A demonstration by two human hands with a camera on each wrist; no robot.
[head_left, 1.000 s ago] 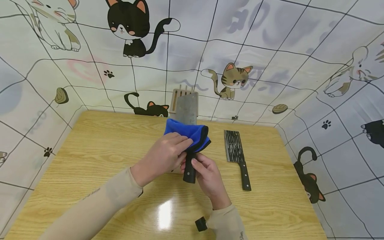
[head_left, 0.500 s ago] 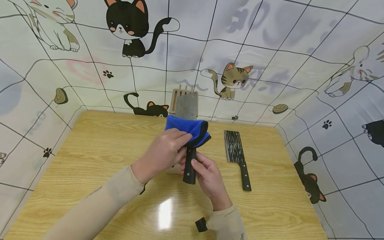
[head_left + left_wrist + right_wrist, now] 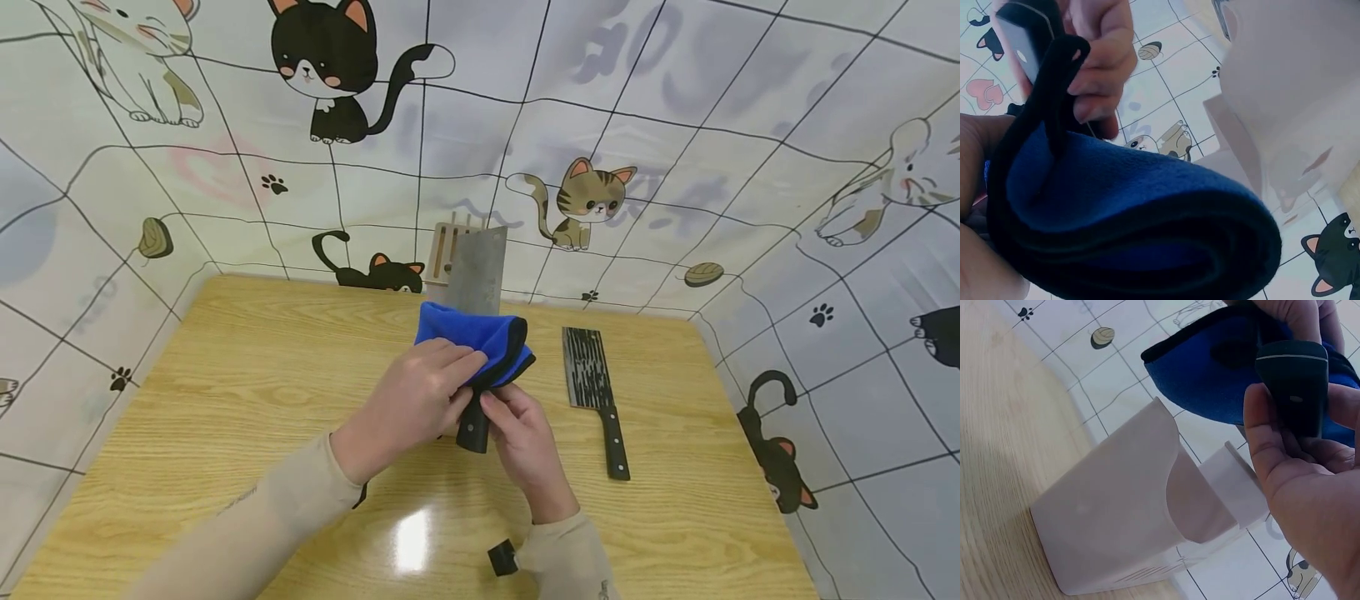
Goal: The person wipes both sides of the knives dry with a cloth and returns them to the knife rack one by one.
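Note:
A cleaver with a broad grey blade [image 3: 480, 268] and a black riveted handle [image 3: 472, 431] is held up over the table, blade pointing away. My right hand [image 3: 529, 454] grips the handle, and the right wrist view shows the thumb and fingers on both sides of it. My left hand [image 3: 412, 393] pinches a folded blue cloth [image 3: 467, 327] with black edging around the blade near the handle. The cloth hides the lower blade; its thick folds fill much of the left wrist view.
A second cleaver [image 3: 596, 387], its blade black-streaked, lies on the wooden table [image 3: 262, 375] to the right. Behind the held blade stands a pale knife block [image 3: 437, 265] with slots; its body [image 3: 1110, 519] shows in the right wrist view. Cat-print sheets wall the table.
The cloth rose slightly, then came back down toward the handle, covering more of it. The blade has tilted a little to the right, uncovering more of the knife block.

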